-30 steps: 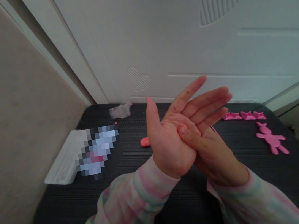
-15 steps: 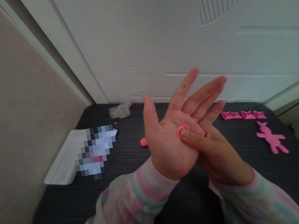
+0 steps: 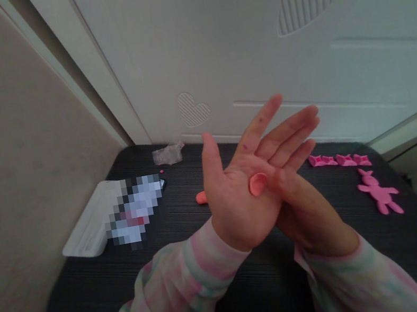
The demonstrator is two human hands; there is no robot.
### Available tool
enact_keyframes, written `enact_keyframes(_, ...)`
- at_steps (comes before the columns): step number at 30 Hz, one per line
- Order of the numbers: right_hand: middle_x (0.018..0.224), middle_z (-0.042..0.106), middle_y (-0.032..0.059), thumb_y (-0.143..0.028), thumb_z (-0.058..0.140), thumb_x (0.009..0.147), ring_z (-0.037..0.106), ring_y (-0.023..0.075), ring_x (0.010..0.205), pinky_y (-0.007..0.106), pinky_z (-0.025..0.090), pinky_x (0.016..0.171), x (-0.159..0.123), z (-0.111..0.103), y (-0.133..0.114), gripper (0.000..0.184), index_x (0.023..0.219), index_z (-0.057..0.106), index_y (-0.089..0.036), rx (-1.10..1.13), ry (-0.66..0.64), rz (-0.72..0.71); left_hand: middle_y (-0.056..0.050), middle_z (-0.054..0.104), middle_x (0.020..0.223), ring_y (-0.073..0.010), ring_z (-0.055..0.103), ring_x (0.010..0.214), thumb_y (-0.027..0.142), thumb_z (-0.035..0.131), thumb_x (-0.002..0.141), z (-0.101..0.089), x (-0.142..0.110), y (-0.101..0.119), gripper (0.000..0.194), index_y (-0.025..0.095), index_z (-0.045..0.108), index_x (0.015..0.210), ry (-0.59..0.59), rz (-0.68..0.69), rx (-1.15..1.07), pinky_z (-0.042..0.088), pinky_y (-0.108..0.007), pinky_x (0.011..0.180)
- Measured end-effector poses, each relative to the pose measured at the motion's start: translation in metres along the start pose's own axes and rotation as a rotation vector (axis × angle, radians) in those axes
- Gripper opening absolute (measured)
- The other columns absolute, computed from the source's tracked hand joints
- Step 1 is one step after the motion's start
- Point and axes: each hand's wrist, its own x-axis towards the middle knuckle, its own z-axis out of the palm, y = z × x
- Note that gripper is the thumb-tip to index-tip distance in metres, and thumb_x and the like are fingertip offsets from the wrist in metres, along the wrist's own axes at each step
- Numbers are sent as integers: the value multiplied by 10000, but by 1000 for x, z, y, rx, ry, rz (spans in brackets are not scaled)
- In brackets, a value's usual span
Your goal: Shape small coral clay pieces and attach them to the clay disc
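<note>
My left hand (image 3: 237, 204) is raised above the black table (image 3: 196, 271), palm up, fingers stretched out and spread. A small flattened disc of salmon-pink clay (image 3: 257, 184) lies on the palm near the base of the fingers. My right hand (image 3: 312, 218) is tucked under and behind the left one, against its edge; its fingers are hidden and its thumb is smeared. Both arms wear pastel striped sleeves.
Another salmon clay lump (image 3: 200, 198) lies on the table behind my left hand. At the right are a pink clay bunny (image 3: 379, 193) and a row of pink shapes (image 3: 339, 160). A white tray (image 3: 85, 234), a blurred-out object (image 3: 137, 209) and crumpled plastic (image 3: 168, 154) sit left. A white door (image 3: 252, 35) stands behind.
My right thumb, which was pressing the clay disc into my left palm, has drawn back off it. The disc now lies uncovered on the palm. The left hand stays raised.
</note>
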Motion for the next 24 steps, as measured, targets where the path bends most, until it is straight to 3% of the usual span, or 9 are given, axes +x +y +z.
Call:
enact_keyframes(5, 1057, 615, 19, -292, 578, 731, 522, 204, 1052, 394, 408, 917, 2, 4, 3, 307, 1037, 559, -280, -53, 125, 13, -76, 618, 1019, -218, 447, 1132, 628, 78, 755, -5, -1, -3, 727, 160, 472, 1148, -37, -1, -37, 285, -342, 984)
enact_keyframes(10, 1146, 567, 23, -268, 566, 739, 497, 189, 1086, 381, 394, 940, 4, 7, 7, 368, 1101, 498, -271, 8, 129, 2, -77, 614, 1034, -233, 448, 1130, 627, 97, 757, -6, -1, -4, 712, 164, 469, 1150, -18, 2, -30, 286, -367, 978)
enact_keyframes(14, 1136, 575, 14, -342, 543, 747, 482, 191, 1103, 374, 392, 948, 3, 7, 8, 322, 1060, 529, -268, -10, 75, -33, -65, 598, 1076, -243, 421, 1153, 643, 78, 746, -6, 0, -1, 722, 192, 433, 1183, 14, -15, 3, 283, -387, 972)
enact_keyframes(19, 1135, 572, 38, -290, 598, 709, 497, 200, 1084, 386, 393, 944, 1, 6, 4, 375, 1071, 507, -253, -18, 56, 62, -68, 654, 910, -232, 486, 1091, 638, 54, 747, -6, -1, -1, 737, 181, 481, 1137, -29, -3, 9, 302, -363, 962)
enact_keyframes(24, 1115, 581, 37, -236, 603, 699, 502, 209, 1079, 413, 385, 941, 1, 7, 5, 390, 1076, 504, -245, 12, 87, 47, -66, 658, 883, -215, 526, 1042, 662, 100, 732, -6, -3, -4, 729, 174, 543, 1043, -58, 1, 7, 332, -322, 943)
